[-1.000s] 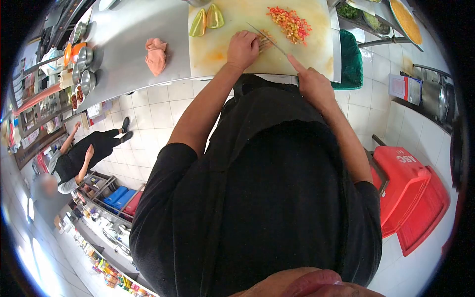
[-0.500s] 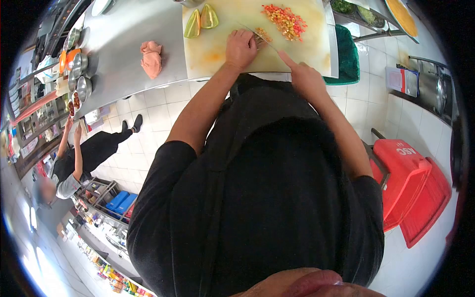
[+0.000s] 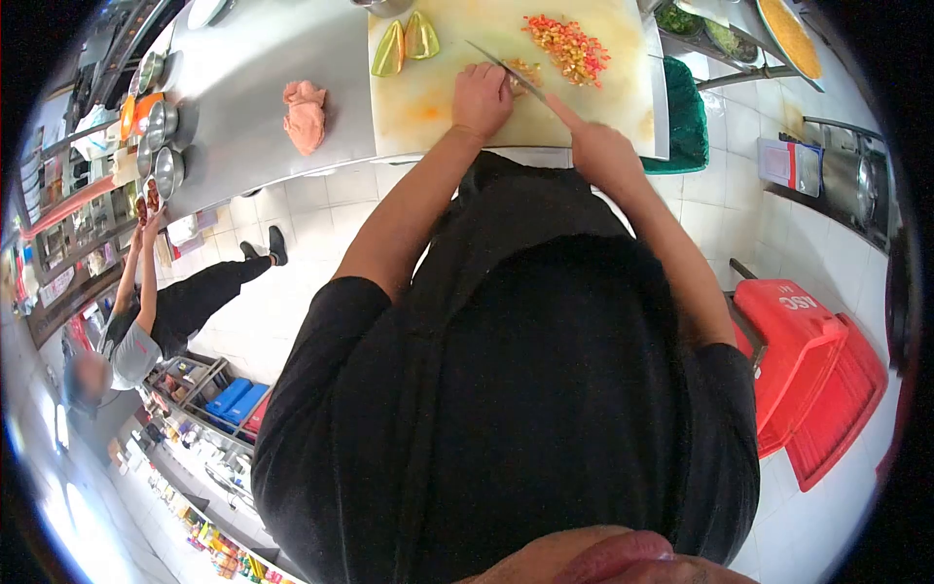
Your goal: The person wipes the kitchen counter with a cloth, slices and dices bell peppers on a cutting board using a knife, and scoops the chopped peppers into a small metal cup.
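Observation:
My right hand (image 3: pixel 601 151) grips the handle of a knife (image 3: pixel 506 68), its blade pointing up and left across the cutting board (image 3: pixel 418 131). Curled fingers of my left hand (image 3: pixel 483 100) press on pale vegetable strips (image 3: pixel 519 89) right beside the blade; the fingers partly hide them. Small cut pieces (image 3: pixel 528 70) lie just beyond the knife. A heap of red and yellow diced vegetable (image 3: pixel 568 49) is at the board's upper right. Two green wedges, one (image 3: pixel 388 51) beside the other (image 3: pixel 422 37), rest at its upper left.
A crumpled pink cloth (image 3: pixel 305 117) lies on the steel counter (image 3: pixel 248 127) left of the board. Metal bowls (image 3: pixel 167 173) line the counter's far left, where another person (image 3: pixel 136 355) works. A green bin (image 3: pixel 687 117) is right of the board; a red bin (image 3: pixel 793 360) stands behind it.
The knife has shifted slightly against the strips, its tip showing further past my left fingers. The view has moved slightly. The other person's two hands have come together near the bowls.

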`<state>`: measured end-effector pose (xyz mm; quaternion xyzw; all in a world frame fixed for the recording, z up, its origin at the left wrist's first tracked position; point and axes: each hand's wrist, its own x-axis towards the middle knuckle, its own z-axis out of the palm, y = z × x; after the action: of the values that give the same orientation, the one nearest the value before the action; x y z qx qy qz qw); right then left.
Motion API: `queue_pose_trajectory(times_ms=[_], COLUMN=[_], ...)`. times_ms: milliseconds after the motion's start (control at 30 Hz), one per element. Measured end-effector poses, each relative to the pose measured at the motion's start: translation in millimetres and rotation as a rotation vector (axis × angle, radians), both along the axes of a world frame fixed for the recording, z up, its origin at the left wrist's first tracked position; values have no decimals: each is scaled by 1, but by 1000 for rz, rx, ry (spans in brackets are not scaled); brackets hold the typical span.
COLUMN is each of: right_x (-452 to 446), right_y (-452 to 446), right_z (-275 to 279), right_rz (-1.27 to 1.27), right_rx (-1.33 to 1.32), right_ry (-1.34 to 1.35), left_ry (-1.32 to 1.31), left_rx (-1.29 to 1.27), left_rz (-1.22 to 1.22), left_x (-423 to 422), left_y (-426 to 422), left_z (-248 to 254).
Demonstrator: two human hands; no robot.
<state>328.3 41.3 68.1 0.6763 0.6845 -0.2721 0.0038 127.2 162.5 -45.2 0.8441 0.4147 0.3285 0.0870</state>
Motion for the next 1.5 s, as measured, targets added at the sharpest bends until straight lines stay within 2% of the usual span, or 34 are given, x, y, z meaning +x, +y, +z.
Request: queue_pose_trajectory(times_ms=[67, 167, 300, 467, 567, 667, 733, 933, 1100, 1167, 1267, 1467, 1500], right_x=[0, -5, -7, -2, -5, -12, -15, -4, -4, -6, -15, -18, -17], right_y=[-16, -8, 10, -23, -26, -7, 5, -17, -34, -34, -24, -21, -24], right_z=[17, -26, -8, 17, 8, -32, -29, 6, 25, 22, -33, 14, 7], right_rz=[-1, -20, 6, 1, -43, -61, -27, 13, 25, 8, -50, -23, -35], right_rx=[-57, -30, 32, -34, -67, -63, -31, 40, -57, -60, 72, -75, -89], right_ry=[21, 36, 24, 30, 74, 100, 57, 41, 26, 18, 146, 58, 76], left_ry=[3, 15, 60, 3, 29, 63, 93, -160, -81, -38, -7, -19, -14], left_rx=[0, 25, 22, 23, 24, -2, -25, -136, -63, -34, -39, -53, -45], left_rz=[16, 30, 53, 52, 64, 57, 49, 63, 41, 39, 37, 35, 31], left_x=[4, 6, 0, 1, 0, 3, -2, -5, -7, -6, -3, -6, -6], left_y=[0, -2, -3, -4, -4, 0, -3, -12, -9, -8, -10, -9, -9], left_z=[-2, -5, -4, -6, -3, -2, -6, -4, -5, -6, 0, -7, -8])
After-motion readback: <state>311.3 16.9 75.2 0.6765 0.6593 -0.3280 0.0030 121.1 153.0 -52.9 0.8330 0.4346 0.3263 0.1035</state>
